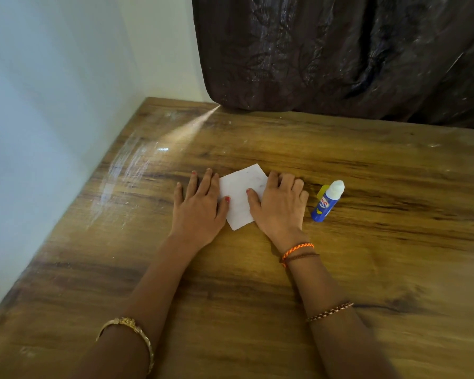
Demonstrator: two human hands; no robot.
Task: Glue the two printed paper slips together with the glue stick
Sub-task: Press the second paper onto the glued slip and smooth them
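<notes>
A white paper slip, its blank side up and turned cornerwise, is pressed flat on a wooden table between two hands. The left hand is laid open, palm down, at the slip's left edge with the thumb tip on the paper; the right hand is spread over its right edge, fingers slightly curled, and nothing is gripped by either. A blue glue stick, white-capped, is seen tilted just beside the right hand, before a dark curtain.
</notes>
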